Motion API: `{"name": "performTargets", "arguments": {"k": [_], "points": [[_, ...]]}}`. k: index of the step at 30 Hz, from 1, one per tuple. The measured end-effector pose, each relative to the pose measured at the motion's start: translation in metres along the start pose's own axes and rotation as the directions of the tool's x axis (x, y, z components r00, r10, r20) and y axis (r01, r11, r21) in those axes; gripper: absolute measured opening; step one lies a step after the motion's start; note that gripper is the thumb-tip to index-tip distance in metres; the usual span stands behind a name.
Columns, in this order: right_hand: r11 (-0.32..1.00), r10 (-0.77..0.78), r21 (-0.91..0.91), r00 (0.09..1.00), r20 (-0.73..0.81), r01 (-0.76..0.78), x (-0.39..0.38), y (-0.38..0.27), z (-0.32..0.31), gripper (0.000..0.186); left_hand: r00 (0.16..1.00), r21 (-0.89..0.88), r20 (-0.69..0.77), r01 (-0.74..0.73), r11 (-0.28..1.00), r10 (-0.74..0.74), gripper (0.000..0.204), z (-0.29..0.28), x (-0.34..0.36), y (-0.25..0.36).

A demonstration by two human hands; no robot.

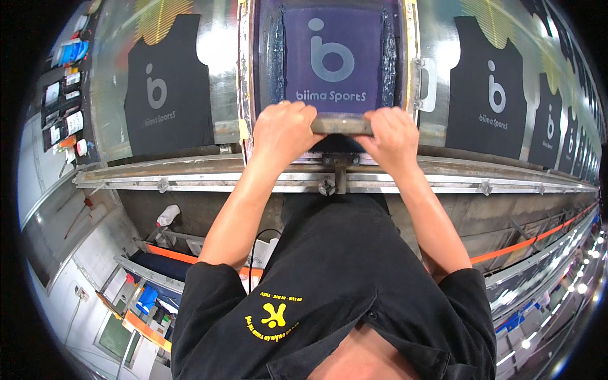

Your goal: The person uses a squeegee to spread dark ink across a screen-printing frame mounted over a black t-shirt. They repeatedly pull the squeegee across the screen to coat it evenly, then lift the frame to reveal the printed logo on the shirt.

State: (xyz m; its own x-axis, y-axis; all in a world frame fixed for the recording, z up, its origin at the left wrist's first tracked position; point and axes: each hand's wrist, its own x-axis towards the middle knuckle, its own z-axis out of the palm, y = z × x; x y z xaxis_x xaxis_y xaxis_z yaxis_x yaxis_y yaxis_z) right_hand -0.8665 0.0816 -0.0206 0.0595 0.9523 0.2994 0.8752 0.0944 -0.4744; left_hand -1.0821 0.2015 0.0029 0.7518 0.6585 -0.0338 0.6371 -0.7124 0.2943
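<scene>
My left hand [282, 130] and my right hand [389, 133] both grip a long squeegee [339, 123], one near each end, with fingers wrapped over it. It lies across the near part of a printing screen [332, 38], whose purple mesh shows a pale logo and lettering and has dark ink streaks along both sides. A dark area shows just below the squeegee, above a metal clamp [339, 161] on the near rail. Dark sleeveless garment pieces with grey prints lie on boards left [168, 126] and right [481, 133] of the screen.
A metal rail [462, 180] runs across in front of me, with more printed pieces [548, 145] receding rightward. Containers [69, 88] stand at the far left. Below are shelves with orange beams [171, 252] and a white bottle [168, 215]. A handle plate [428, 85] sits beside the screen's right edge.
</scene>
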Motion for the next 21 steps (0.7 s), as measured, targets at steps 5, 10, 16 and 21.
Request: {"name": "performTargets", "arguments": {"k": [5,10,16,21], "points": [[0.996,0.056,0.059,0.996,0.075,-0.06,0.016,-0.007,-0.002,0.047,0.946,-0.031,0.311,0.109,0.994,-0.094,0.059,-0.039,0.02,-0.006],[0.96,0.243,-0.006,0.823,0.513,-0.28,0.042,0.003,0.013,0.071,0.787,-0.078,0.596,0.254,0.964,-0.159,0.063,-0.022,0.042,-0.031],[0.792,0.33,0.265,0.752,0.571,-0.549,0.08,0.034,-0.025,0.059,0.683,-0.299,0.73,0.278,0.913,0.031,0.068,-0.041,0.089,-0.046],[0.655,0.735,0.37,0.669,-0.109,-0.66,0.058,0.131,-0.044,0.042,0.867,-0.249,0.491,0.044,0.968,0.086,0.069,-0.069,0.16,-0.069]]}}
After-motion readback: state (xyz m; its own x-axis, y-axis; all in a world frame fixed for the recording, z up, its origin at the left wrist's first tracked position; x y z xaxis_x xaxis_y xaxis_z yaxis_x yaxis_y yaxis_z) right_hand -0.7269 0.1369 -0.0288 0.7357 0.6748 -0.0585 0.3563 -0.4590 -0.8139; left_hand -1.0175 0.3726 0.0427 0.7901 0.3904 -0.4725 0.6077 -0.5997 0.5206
